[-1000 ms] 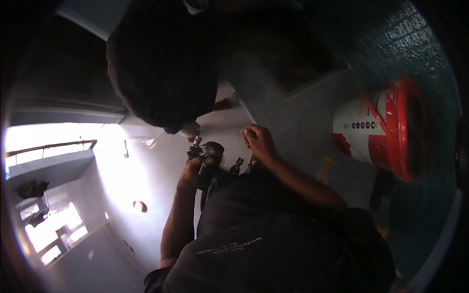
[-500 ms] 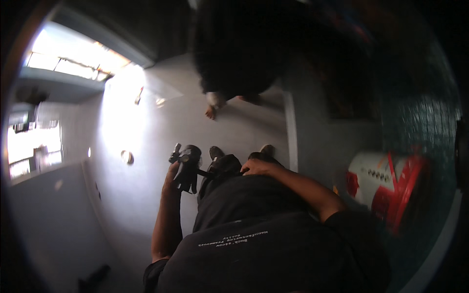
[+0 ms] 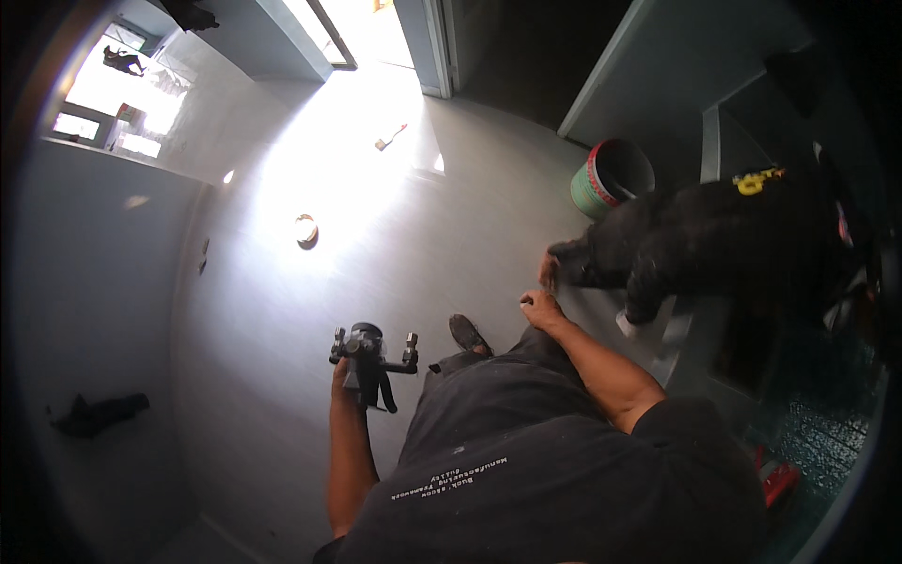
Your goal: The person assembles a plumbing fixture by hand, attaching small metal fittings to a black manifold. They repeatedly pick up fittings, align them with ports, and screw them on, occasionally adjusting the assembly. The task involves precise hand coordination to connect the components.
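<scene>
My left hand (image 3: 340,374) is closed round the body of a black spray gun-like tool (image 3: 365,350), held upright left of my waist. The tool has a metal fitting on either side and a curved lever hanging down. My right hand (image 3: 541,308) is out in front of my right thigh with its fingers curled together; a small pale spot shows at the fingertips, too small to name. Just beyond it is a co-worker's hand (image 3: 549,269), the two close together. That person, in dark clothes (image 3: 695,235), bends low at the right.
A green bucket with a red rim (image 3: 590,188) stands beyond the co-worker. On the pale floor lie a brush (image 3: 387,141) and a small round container (image 3: 306,231). A dark object (image 3: 99,415) is at the left wall. Bright light enters by a doorway (image 3: 376,38).
My view has turned, bringing the doorway and green bucket into sight. My right hand has moved from my waist out toward the co-worker. The black tool is still in my left hand.
</scene>
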Available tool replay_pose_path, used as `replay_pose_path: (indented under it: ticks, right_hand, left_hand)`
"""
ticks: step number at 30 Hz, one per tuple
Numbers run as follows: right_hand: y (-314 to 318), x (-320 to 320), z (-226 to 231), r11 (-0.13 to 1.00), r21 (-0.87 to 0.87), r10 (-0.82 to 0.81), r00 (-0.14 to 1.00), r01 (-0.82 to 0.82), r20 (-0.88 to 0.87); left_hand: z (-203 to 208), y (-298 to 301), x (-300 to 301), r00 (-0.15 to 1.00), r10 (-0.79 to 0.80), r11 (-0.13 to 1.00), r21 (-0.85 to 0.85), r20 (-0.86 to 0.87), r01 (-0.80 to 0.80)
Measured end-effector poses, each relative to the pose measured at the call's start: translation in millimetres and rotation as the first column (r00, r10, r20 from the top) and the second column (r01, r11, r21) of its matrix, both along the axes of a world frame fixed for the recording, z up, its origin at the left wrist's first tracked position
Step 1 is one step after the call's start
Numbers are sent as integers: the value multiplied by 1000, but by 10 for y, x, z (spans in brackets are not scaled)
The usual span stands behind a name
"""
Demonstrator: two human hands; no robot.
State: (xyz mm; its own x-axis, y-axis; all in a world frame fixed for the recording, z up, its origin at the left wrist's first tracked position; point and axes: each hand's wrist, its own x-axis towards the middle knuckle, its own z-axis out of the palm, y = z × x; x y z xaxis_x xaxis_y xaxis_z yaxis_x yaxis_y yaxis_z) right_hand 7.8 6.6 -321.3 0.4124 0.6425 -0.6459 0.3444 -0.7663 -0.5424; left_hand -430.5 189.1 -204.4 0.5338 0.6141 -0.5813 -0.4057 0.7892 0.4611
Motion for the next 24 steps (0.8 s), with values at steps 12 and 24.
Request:
replay_pose_path:
  ticks: [12, 24]
  right_hand:
    - [1365, 828, -419, 999, 44, 17, 983, -9, -181]
    - [3877, 3095, 985, 857, 243, -139, 657, 455, -740]
  left_hand:
    - [-468, 1519, 1849, 916, -191, 928, 239, -353, 286]
    - [1037, 3381, 4556, 811, -550, 810, 110, -198, 576]
